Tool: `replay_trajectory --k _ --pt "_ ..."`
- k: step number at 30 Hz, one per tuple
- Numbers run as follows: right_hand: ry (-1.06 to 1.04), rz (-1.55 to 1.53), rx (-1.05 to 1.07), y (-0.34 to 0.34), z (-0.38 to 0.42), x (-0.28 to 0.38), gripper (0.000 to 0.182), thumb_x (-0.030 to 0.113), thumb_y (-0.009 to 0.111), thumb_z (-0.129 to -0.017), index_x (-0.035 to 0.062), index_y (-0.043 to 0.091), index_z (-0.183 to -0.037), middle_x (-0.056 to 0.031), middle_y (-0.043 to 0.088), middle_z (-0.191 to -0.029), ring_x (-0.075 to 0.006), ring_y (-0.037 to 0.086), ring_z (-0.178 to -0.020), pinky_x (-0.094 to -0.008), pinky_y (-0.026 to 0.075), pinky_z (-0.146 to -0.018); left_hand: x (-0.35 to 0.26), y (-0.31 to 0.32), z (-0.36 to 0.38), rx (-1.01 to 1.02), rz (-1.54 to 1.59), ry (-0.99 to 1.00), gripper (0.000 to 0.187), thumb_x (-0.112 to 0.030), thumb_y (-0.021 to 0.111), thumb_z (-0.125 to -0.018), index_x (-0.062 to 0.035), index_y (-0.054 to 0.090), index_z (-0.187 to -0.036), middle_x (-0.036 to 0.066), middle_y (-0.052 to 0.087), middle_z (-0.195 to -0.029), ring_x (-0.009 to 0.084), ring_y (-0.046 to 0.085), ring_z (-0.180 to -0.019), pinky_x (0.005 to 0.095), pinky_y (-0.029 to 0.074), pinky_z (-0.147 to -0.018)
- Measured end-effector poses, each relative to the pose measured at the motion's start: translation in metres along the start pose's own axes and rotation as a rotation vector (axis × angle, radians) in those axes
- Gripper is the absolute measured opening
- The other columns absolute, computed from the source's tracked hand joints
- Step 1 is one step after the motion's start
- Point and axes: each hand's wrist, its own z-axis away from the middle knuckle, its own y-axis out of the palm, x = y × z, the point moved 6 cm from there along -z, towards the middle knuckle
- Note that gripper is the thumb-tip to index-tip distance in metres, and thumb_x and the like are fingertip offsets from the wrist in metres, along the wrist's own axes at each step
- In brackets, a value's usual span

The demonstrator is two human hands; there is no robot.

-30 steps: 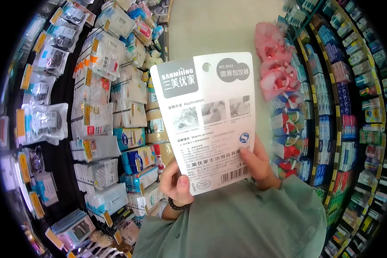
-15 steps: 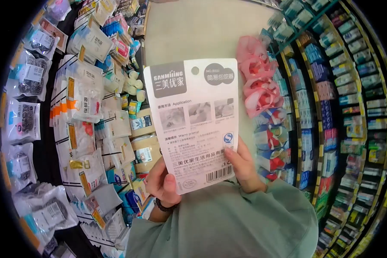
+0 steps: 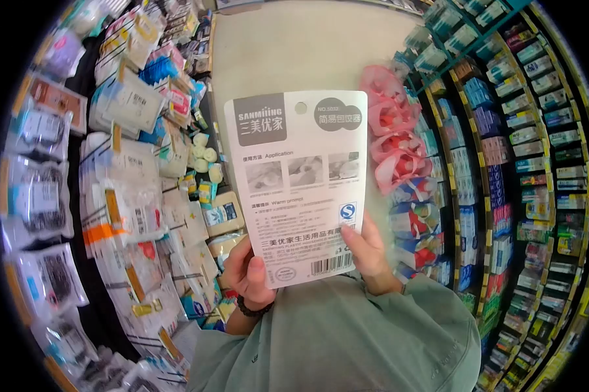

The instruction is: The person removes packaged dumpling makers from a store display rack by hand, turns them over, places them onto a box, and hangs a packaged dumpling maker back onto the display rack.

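Card [image 3: 307,225], one, three photos [image 3: 305,171], two hands [image 3: 373,260] gripping

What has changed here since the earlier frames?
The view has shifted: bagged packs on the left sit lower in the picture, and the pink items on the right sit lower and further left. The printed card tilts less, its top edge nearer level. Nothing was taken hold of or let go: the left hand and right hand still hold its lower part.

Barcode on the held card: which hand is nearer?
Right. The right hand grips the card by its right edge, thumb just above and right of the barcode; the left hand holds the lower-left edge, farther away.
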Motion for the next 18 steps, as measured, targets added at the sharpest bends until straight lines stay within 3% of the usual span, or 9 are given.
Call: replay_trajectory --k 14,18 --pt "-0.12 -0.018 -0.071 -0.11 -0.156 0.054 0.051 0.005 0.042 -0.101 -0.0059 0.025 -0.147 -0.0116 0.045 -0.142 -0.0176 0.042 -0.13 -0.033 0.033 -0.108 0.078 0.103 -0.175 0.218 -0.14 0.005 0.05 -0.028 0.051 -0.093 0.0132 0.055 -0.121 0.019 0.067 -0.107 0.0231 0.064 -0.095 0.0355 0.051 -0.085" --pt "-0.122 -0.05 -0.077 -0.14 -0.207 0.078 0.052 0.004 0.042 -0.1 -0.0057 0.024 -0.148 -0.0119 0.044 -0.143 -0.018 0.041 -0.131 -0.0332 0.032 -0.109 0.097 0.137 -0.219 0.196 -0.173 -0.05 0.052 -0.029 0.051 -0.093 0.014 0.053 -0.122 0.02 0.065 -0.11 0.0245 0.064 -0.098 0.0366 0.051 -0.088"
